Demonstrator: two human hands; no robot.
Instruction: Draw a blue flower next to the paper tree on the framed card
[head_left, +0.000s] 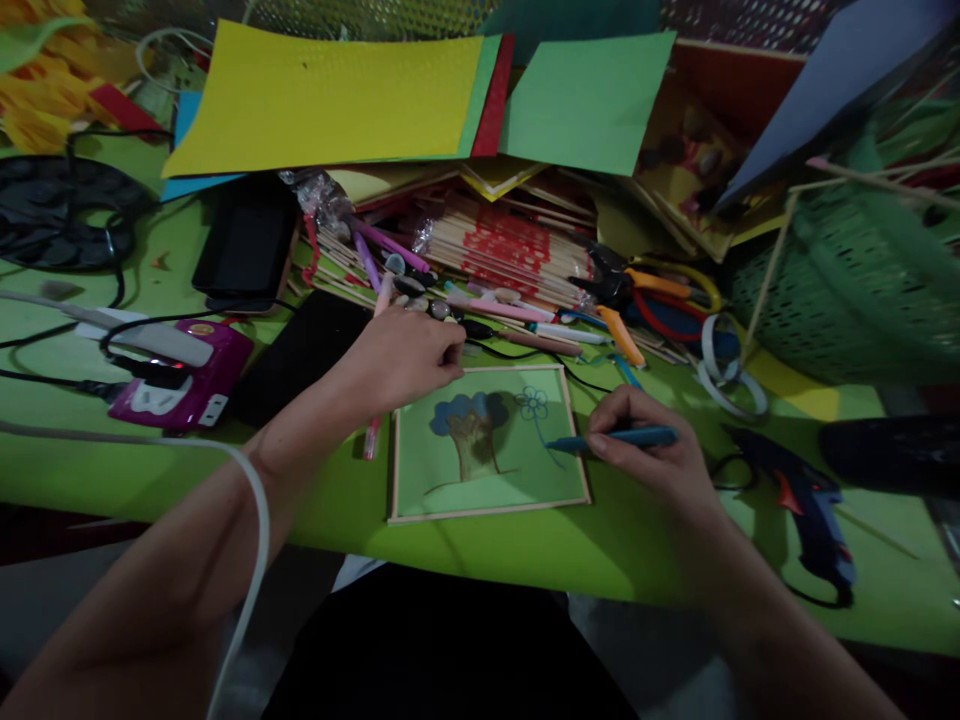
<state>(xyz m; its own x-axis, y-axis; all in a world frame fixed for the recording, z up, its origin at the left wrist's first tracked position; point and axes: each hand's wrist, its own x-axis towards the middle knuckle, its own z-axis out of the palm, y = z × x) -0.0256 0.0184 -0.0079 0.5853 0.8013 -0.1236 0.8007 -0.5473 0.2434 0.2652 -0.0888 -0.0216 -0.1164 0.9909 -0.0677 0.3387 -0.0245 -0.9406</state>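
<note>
My right hand [652,445] pinches a teal felt-tip pen [637,437]. The pen's tip meets a green card [517,490] at the stem of a drawn blue flower [532,403]. Thin wooden sticks frame the card, which also bears a drawn tree [472,440] with a brown trunk and blue crown. My left hand [409,350] is closed, its fingers curled, above the card's upper left corner beside heaped pens and stones. Whether it grips anything is hidden. A pink pen [371,440] passes beneath that hand.
A glue gun [806,500] lies at right, near a roll of tape [724,365] and pliers [637,280]. Behind are bundled sticks [510,245], coloured paper [337,100] and a green basket [862,270]. A purple power adapter [184,375] and a white cable [259,500] are at left.
</note>
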